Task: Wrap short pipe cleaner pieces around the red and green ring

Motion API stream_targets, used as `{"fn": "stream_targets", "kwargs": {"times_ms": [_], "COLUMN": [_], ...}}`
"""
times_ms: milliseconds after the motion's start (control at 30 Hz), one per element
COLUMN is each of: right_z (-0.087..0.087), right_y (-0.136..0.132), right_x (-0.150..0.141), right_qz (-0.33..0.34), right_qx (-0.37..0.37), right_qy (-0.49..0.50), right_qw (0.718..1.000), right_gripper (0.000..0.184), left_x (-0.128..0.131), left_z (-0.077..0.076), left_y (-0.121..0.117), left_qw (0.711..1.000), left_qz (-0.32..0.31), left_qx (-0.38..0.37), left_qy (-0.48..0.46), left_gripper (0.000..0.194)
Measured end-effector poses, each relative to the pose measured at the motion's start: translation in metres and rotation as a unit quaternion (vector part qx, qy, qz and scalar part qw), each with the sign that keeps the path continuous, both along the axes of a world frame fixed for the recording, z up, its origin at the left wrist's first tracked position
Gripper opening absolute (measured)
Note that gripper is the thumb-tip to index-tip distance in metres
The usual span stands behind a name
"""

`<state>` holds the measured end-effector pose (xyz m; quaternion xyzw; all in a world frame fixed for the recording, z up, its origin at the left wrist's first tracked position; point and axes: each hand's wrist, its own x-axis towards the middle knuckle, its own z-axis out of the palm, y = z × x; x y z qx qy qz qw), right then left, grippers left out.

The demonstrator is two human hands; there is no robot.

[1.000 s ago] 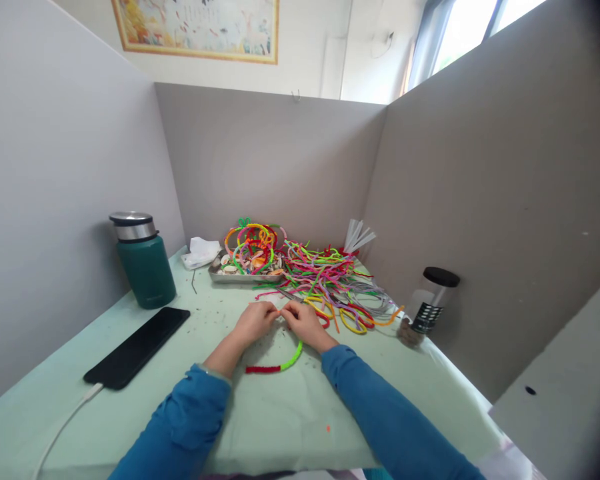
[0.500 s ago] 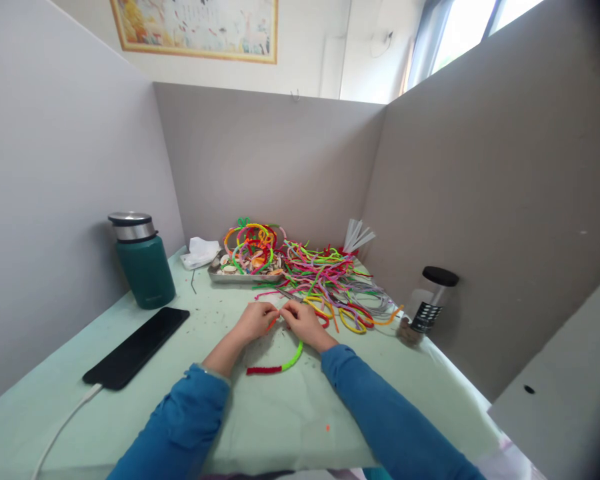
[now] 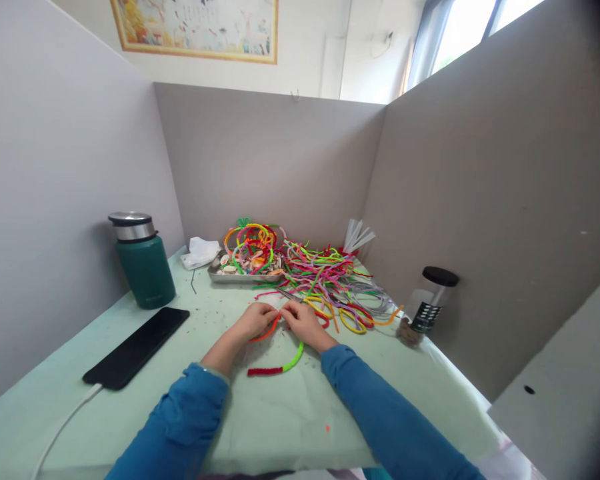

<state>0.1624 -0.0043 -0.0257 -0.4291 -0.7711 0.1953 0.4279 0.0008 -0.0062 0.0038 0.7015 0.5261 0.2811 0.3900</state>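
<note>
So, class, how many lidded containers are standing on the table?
2: the teal flask at left, just beyond the phone, and the clear jar at right, well to the side of the right hand. Others could be hidden behind the pile.

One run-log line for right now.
left hand: pinching fuzzy orange stem; right hand: close beside left; fuzzy red-green stem: curving from beneath right hand
</note>
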Motion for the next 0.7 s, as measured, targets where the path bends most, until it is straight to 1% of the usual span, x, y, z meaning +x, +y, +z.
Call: {"fn": "stream_targets", "kwargs": {"times_ms": [67, 200, 267, 500, 700], "right_z": [0.0004, 0.0016, 0.002, 0.002, 0.0029], "right_y": [-0.0004, -0.001, -0.0011, -0.0014, -0.0017], "right_x": [0.0, -0.0002, -0.0002, 0.0001, 0.0], "right_qz": [0.0, 0.002, 0.003, 0.003, 0.0], "right_qx": [-0.001, -0.003, -0.002, -0.004, -0.009], "right_qy": [0.0, 0.0, -0.001, -0.002, -0.002], "right_qw": [1.0, 1.0, 1.0, 1.0, 1.0], "right_gripper": [0.018, 0.02, 0.02, 0.019, 0.019], "left_x": [0.0003, 0.0, -0.0002, -0.0001, -0.0019], "left_z": [0.0009, 0.0007, 0.0005, 0.0025, -0.0026], "left_y": [-0.0008, 0.0013, 0.0022, 0.0006, 0.0041], "left_qw": [1.0, 0.998, 0.997, 0.996, 0.996], "left_qz": [0.0, 0.011, 0.01, 0.007, -0.018], "left_qx": [-0.005, 0.051, 0.065, 0.064, 0.062], "left_qy": [0.0, 0.034, 0.048, 0.056, 0.054], "left_gripper": [0.042, 0.037, 0.037, 0.033, 0.024]}}
